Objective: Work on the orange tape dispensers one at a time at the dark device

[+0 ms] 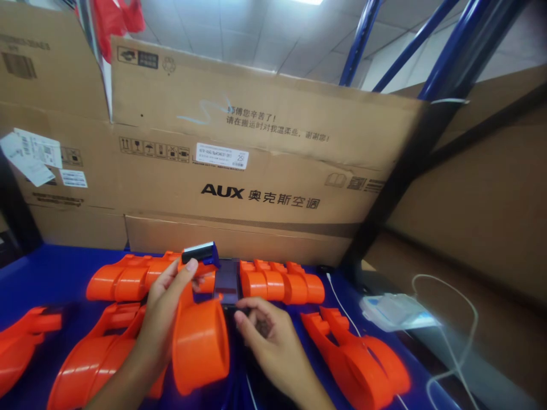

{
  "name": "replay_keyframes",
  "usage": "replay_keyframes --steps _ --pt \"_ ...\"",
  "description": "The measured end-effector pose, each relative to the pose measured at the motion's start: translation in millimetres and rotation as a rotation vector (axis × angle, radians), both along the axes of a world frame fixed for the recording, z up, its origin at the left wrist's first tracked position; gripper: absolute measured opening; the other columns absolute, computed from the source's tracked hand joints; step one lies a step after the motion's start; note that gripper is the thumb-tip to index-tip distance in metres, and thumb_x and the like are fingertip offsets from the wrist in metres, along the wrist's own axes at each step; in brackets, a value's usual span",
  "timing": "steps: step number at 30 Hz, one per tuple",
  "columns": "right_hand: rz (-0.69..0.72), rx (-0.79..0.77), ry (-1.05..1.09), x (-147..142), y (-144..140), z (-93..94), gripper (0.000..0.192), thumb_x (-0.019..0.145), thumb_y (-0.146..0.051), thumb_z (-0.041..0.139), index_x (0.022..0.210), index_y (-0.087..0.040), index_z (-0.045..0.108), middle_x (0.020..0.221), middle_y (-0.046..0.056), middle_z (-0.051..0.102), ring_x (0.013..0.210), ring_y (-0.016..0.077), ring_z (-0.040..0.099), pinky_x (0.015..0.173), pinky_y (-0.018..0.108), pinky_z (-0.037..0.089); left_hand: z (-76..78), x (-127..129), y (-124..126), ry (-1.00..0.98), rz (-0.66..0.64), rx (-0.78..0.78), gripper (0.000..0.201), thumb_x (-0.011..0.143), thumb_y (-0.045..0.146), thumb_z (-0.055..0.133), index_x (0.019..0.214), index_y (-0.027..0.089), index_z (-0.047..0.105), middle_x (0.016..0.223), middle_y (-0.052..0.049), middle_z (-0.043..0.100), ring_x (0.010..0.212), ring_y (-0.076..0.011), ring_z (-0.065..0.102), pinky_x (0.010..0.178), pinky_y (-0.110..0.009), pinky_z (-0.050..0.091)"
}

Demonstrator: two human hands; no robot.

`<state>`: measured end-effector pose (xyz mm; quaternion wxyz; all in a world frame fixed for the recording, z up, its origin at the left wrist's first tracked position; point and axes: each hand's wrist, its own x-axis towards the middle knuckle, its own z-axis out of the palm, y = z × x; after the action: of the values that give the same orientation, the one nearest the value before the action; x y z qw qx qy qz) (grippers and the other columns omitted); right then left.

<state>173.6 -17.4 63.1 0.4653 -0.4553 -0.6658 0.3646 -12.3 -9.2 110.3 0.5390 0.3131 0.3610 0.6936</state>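
Head view: two hands work on an orange plastic part at the middle of a blue table.

Left hand [164,310] grips the orange part [200,341] from its left side, thumb up against a small blue-and-black block [200,254] at its far end; the part's long axis runs away from the person, round open mouth facing near. Right hand [265,336] has its fingers curled narrow, pinching a dark piece [228,283] just beside the part. More orange shells [280,282] lie around on the blue table [51,273]. Cardboard boxes [256,148] wall the back, a white cable [448,319] trails at right, and blue rack posts [448,51] rise toward a tiled ceiling.
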Motion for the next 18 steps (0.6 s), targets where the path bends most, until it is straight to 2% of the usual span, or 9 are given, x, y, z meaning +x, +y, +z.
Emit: replay_keyframes --steps 3,6,8,10,15,18 --pt "-0.062 0.072 0.054 2.6 -5.1 7.5 0.031 0.094 -0.044 0.061 0.1 -0.015 0.071 0.058 -0.003 0.056 0.055 0.0131 0.054 0.053 0.023 0.043 -6.8 -1.3 1.1 0.197 -0.041 0.101 0.027 0.083 0.042 0.074 0.09 0.016 0.071 0.065 0.001 0.065 0.062 -0.0127 0.059 0.063 -0.021 0.049" --pt "-0.066 0.203 0.079 5.4 -13.4 13.3 0.03 0.096 -0.036 0.058 0.118 -0.017 0.065 0.071 0.001 0.063 0.061 0.0151 0.058 0.058 0.026 0.047 -12.0 0.8 -0.7 0.31 -0.12 0.115 0.029 0.083 0.042 0.074 0.098 0.017 0.07 0.063 0.001 0.064 0.059 -0.0127 0.057 0.057 -0.021 0.046" --pt "-0.066 0.313 0.032 7.6 -17.6 14.4 0.042 0.093 -0.032 0.061 0.132 -0.019 0.059 0.085 0.005 0.069 0.065 0.0161 0.059 0.058 0.027 0.049 -14.4 5.0 -4.0 0.352 -0.184 0.094 0.034 0.079 0.043 0.077 0.1 0.017 0.07 0.063 0.001 0.064 0.058 -0.0133 0.057 0.054 -0.022 0.046" --pt "-0.104 0.421 -0.059 9.6 -19.5 13.3 0.053 0.088 -0.028 0.067 0.139 -0.022 0.055 0.094 0.007 0.071 0.066 0.0174 0.06 0.055 0.027 0.05 -17.0 10.7 -7.9 0.368 -0.232 0.086 0.035 0.078 0.042 0.078 0.101 0.018 0.07 0.066 0.0 0.065 0.056 -0.0131 0.057 0.051 -0.021 0.046" --pt "-0.234 0.565 -0.197 11.7 -17.7 5.9 0.051 0.087 -0.024 0.068 0.137 -0.024 0.059 0.077 0.003 0.067 0.059 0.018 0.058 0.052 0.029 0.051 -31.4 21.0 -12.1 0.372 -0.349 0.087 0.037 0.078 0.041 0.078 0.105 0.019 0.068 0.061 0.001 0.064 0.048 -0.0126 0.055 0.045 -0.022 0.046" --pt "-0.269 0.637 -0.24 12.1 -15.5 0.8 0.048 0.087 -0.021 0.066 0.135 -0.023 0.06 0.072 0.002 0.063 0.056 0.0179 0.057 0.05 0.03 0.051 -37.4 23.9 -11.1 0.385 -0.352 0.069 0.04 0.078 0.041 0.077 0.11 0.02 0.066 0.058 0.003 0.062 0.046 -0.0136 0.056 0.045 -0.024 0.048"
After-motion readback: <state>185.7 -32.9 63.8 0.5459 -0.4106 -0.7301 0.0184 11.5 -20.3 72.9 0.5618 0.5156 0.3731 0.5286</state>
